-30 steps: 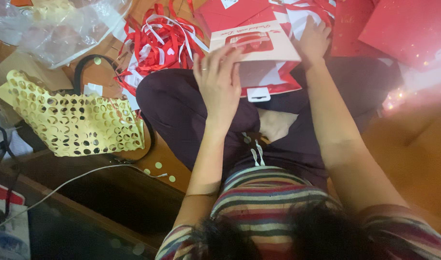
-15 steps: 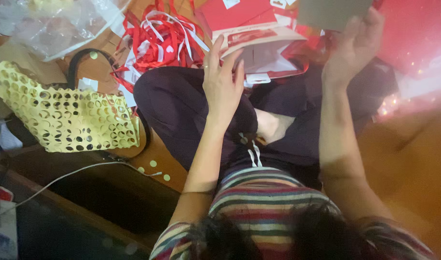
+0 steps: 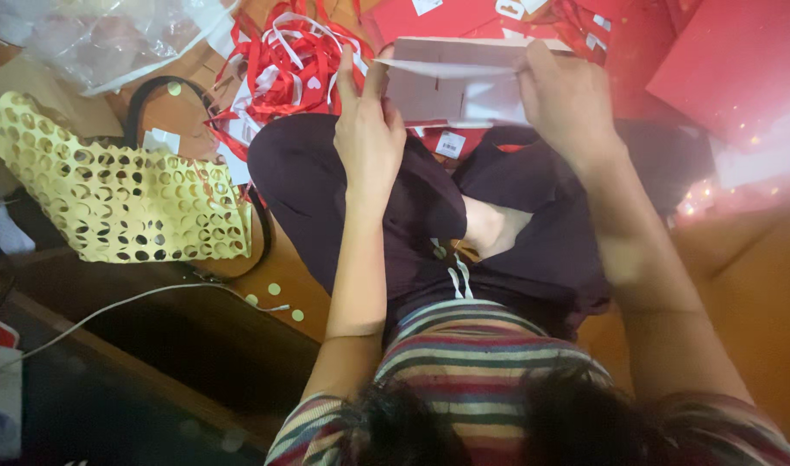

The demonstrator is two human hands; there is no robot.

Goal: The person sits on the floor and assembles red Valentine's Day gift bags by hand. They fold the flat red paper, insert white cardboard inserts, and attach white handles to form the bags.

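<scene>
Seated person, cross-legged on a wooden floor (image 3: 740,285), viewed from overhead. Both hands are raised over the lap on a flat-folded box (image 3: 455,82), pale grey-white on the visible face, held level above the knees.

Left hand (image 3: 369,138): palm against the box's near-left end, fingers extended upward and close together, fingertips at the top edge; thumb side pressed to the card.

Right hand (image 3: 567,99): fingers curled over the box's right end, clamped on it, thumb underneath not visible.

Packages and labels: red flat card sheets (image 3: 723,60) lie on the floor beyond the knees, toward the far right corner. Small white rectangular tags (image 3: 451,144) sit on the red card just below the held box; their print is too small to tell. A tangle of red and white ribbon strips (image 3: 283,60) lies to the far left of the box.

Containers: a yellow sheet punched with round holes (image 3: 119,194) lies at the left edge of the floor, small yellow discs (image 3: 274,289) beside it. A clear plastic bag (image 3: 101,39) occupies the far left corner; contents unclear.
</scene>
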